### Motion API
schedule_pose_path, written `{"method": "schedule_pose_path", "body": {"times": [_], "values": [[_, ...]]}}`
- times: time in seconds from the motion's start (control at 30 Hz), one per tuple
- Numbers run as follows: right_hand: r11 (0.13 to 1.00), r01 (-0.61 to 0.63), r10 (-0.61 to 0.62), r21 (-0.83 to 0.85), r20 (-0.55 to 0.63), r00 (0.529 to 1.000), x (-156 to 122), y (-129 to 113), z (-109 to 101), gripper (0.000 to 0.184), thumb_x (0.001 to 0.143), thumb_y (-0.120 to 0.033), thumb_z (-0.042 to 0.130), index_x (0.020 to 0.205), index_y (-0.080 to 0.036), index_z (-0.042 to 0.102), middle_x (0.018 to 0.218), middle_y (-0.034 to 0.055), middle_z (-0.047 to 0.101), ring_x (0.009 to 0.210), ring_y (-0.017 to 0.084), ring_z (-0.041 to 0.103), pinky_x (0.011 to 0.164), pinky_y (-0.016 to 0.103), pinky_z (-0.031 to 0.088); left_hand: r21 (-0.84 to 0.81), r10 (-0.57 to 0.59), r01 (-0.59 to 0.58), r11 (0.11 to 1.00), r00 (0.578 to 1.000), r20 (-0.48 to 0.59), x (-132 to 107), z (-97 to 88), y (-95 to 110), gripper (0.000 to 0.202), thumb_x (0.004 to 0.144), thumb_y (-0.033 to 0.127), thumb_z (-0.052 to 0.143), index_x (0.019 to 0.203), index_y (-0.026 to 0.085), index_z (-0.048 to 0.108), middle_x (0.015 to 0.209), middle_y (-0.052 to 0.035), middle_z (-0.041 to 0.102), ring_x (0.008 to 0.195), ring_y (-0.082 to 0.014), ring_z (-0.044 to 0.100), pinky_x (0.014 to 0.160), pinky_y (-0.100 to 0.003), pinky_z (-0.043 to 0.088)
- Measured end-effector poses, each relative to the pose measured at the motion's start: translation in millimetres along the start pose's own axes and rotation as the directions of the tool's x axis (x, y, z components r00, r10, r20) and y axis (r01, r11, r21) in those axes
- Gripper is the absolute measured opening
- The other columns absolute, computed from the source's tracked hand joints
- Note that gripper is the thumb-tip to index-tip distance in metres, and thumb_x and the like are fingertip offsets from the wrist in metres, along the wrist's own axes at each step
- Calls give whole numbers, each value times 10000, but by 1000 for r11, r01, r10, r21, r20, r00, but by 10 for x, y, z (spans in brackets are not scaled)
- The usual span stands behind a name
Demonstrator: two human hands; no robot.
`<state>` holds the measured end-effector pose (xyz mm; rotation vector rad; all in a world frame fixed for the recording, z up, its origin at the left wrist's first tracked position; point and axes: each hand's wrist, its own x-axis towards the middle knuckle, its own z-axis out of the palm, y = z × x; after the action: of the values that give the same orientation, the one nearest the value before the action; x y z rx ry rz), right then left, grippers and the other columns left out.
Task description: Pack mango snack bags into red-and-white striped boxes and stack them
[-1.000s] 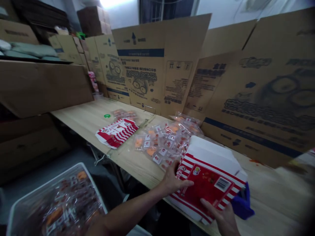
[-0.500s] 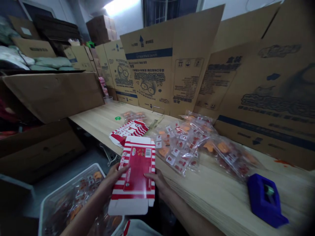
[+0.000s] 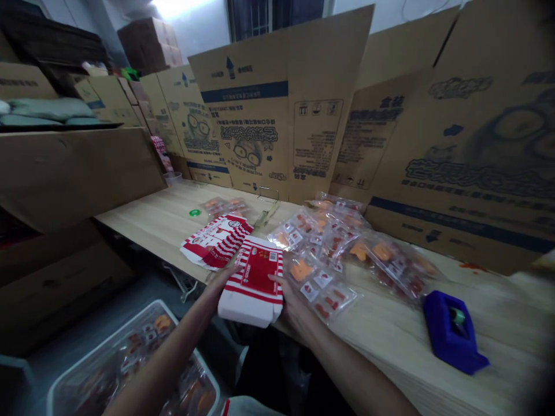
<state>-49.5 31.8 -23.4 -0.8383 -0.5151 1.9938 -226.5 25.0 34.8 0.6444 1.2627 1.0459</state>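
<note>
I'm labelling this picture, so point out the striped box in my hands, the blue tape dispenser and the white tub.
Striped box [image 3: 257, 270]: head view, on its red panel.
Blue tape dispenser [image 3: 456, 345]: head view, on its body.
White tub [image 3: 159, 303]: head view, on its far rim.

A packing room, part workshop and part store.
A long wood-topped table [image 3: 143, 214] carries clear packets [image 3: 333, 231] and a blue tape dispenser [image 3: 446, 342], with striped red-and-white boxes [image 3: 258, 277] among the goods; a white tub [image 3: 158, 304] of more packets stands below the table's edge. Tall printed cardboard panels [image 3: 321, 63] line the back, and brown cartons [image 3: 147, 43] are stacked in the far left corner, near a bright light [image 3: 176, 6] and a barred window [image 3: 255, 20].
</note>
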Motion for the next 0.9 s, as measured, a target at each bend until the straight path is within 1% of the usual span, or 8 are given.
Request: {"method": "schedule_pose_path", "body": {"times": [0.1,0.2,0.3,0.4,0.57,0.7,0.8,0.9], "values": [[999,-25,23,-21,-65,998,-15,-253,-104,479,673,-258,715,1118,-131,595,910,76,750,846,281,714,843,471,538,-7,-1,1,1000,999,50,96,155,-77,260,738,291,693,917,107,652,716,-97,748,687,-284,725,639,-370,591],[995,-92,90,-41,-52,995,-101,-316,-117,495,649,-245,731,1113,-124,606,917,89,750,837,288,717,851,476,532,-7,35,-34,999,998,48,12,127,-152,280,722,254,714,951,117,630,721,-79,749,657,-261,722,614,-344,590],[997,-42,43,-63,0,999,-293,-200,-52,509,624,-249,753,1106,-144,627,905,76,753,849,285,714,859,462,523,-9,47,-47,999,999,-21,-252,-23,-226,361,687,234,750,1004,150,600,758,-62,754,625,-249,718,577,-338,590],[994,-12,18,-105,50,999,-601,-7,13,464,607,-251,760,1049,-140,673,907,80,752,873,290,705,870,451,511,18,-64,65,998,997,-49,-607,-142,-312,442,673,293,776,1052,166,587,770,-74,755,624,-280,721,564,-376,594],[998,-8,12,-66,55,998,-1283,290,-99,521,601,-277,784,1090,-134,676,988,102,739,952,306,684,909,456,483,106,-183,191,976,980,-81,-1041,-119,-618,571,603,371,824,1079,145,604,719,-93,753,589,-309,715,547,-395,593],[999,-26,24,-46,-31,999,-1807,409,-396,526,685,-381,753,1124,-104,662,1015,143,727,991,330,671,917,473,471,86,-240,239,967,971,7,-1127,83,-1002,544,545,420,844,956,123,646,705,-92,752,644,-300,724,591,-358,592],[999,-5,0,-35,-135,991,-2063,390,-648,545,699,-430,747,1122,-98,663,1021,156,725,1001,342,668,924,483,468,77,-260,254,964,961,97,-1096,380,-1246,528,526,417,851,896,92,660,711,-113,749,653,-286,722,605,-333,583],[999,27,-19,35,-210,977,-2193,324,-875,577,697,-487,739,1115,-98,663,1016,170,724,977,349,677,913,493,478,51,-237,232,971,961,142,-1056,729,-1418,533,536,385,853,934,94,651,796,-121,755,687,-285,723,636,-351,583]]}}
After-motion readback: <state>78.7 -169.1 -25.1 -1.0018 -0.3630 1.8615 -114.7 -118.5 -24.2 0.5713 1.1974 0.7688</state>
